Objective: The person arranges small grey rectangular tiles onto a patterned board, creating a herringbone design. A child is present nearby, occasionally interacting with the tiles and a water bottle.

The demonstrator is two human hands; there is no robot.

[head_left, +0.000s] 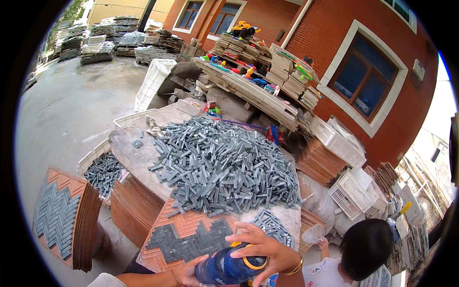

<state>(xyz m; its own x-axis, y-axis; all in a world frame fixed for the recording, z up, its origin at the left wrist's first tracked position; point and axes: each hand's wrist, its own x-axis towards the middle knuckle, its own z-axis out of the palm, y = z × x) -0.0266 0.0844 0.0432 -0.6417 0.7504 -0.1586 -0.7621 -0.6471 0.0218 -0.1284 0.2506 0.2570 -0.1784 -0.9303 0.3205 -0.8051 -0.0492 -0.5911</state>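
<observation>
Close to my body I hold a dark blue bottle (pixel 217 268) with yellow rings at its lid end, tilted to the right. My left hand (pixel 187 272) is wrapped round its lower body. The fingers of my right hand (pixel 267 249), with a gold bracelet at the wrist, close over the lid end. Behind the bottle lies an orange herringbone tray (pixel 184 215), partly filled with dark grey stone strips (pixel 189 244). Farther back, a large heap of loose grey strips (pixel 229 162) covers much of the work table (pixel 136 155).
A person (pixel 366 251) stands close on my right, holding a clear cup (pixel 313 234). Stacked orange trays (pixel 91 229) stand at the left, near a crate of strips (pixel 103 172). Toys (pixel 248 71) lie on stacked slabs behind. White crates (pixel 351 191) are at the right.
</observation>
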